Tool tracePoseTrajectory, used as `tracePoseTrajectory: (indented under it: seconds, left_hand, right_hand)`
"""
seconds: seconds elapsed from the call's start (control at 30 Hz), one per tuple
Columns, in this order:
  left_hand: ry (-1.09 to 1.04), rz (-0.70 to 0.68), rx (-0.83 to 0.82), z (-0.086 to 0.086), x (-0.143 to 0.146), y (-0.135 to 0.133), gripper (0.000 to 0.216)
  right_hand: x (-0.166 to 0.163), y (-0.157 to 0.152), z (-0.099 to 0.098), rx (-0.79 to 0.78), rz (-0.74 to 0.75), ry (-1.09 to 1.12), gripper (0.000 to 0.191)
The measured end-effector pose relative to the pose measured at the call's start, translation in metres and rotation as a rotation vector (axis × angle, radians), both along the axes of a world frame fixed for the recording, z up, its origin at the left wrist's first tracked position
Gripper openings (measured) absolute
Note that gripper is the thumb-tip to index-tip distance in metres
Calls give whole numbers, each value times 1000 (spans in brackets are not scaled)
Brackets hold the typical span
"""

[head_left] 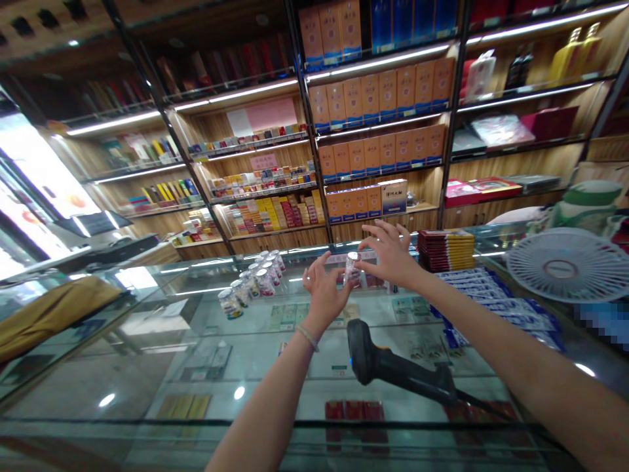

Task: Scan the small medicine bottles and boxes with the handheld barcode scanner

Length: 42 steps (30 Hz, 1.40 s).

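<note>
A small can (352,267) with a pale lid stands upright between my hands above the glass counter. My left hand (325,292) pinches its lower left side with thumb and finger, the other fingers raised. From the other side, my right hand (390,252) has its thumb and index finger at the upper part of the same can. Off to the left, several similar small cans (265,282) are grouped in slanting rows on the glass. In front of my hands lies a black barcode scanner (366,354), its handle pointing right.
The glass display counter (187,347) holds flat packs inside. Blue-and-white packets (472,295) and a stack of red-and-yellow packs (445,250) lie at right, beside a white slatted round tray (560,265). Brown cloth (54,308) is at left. Shelves of boxes (383,154) stand behind.
</note>
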<state>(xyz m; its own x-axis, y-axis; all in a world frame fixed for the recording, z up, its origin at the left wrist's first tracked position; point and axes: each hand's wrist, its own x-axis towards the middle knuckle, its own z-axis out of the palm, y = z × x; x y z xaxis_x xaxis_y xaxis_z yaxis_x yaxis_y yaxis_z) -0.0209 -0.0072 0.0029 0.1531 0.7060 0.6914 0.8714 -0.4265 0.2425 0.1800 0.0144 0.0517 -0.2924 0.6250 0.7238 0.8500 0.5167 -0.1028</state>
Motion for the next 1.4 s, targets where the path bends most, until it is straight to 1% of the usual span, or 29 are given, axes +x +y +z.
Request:
tracePoseTrajectory:
  seconds: [0.13, 0.27, 0.4, 0.5, 0.6, 0.8, 0.93, 1.1, 1.23, 1.37, 1.4]
  left_hand:
    - [4, -4, -1, -1, 2, 1, 20]
    - [65, -17, 20, 6, 6, 5, 19]
    - [151, -33, 28, 14, 12, 16, 17]
    - [193, -51, 24, 15, 16, 30, 15]
    - [208, -64, -3, 8, 21, 44, 10]
    - [213, -94, -54, -13, 29, 65, 13]
    - [213, -98, -55, -23, 32, 69, 14]
    - [209, -77, -87, -29, 32, 69, 16]
    - [228, -46, -84, -30, 32, 69, 24]
    - [195, -9, -15, -28, 31, 65, 58]
    - [194, -13, 7, -28, 30, 64, 62]
  right_hand:
    - [5, 2, 2, 9, 39, -46, 22]
    - [12, 3, 7, 31, 38, -52, 18]
    - [21, 7, 9, 44, 34, -52, 16]
    - [24, 11, 4, 54, 6, -71, 13]
    - [23, 14, -3, 63, -13, -116, 10]
    - [20, 16, -19, 68, -34, -193, 14]
    - [19, 19, -28, 60, -44, -211, 15]
    - [19, 24, -34, 36, -58, -224, 15]
    - [21, 26, -35, -15, -70, -207, 19]
    - [23, 26, -33, -67, -67, -197, 22]
    - [24, 26, -32, -84, -67, -194, 23]
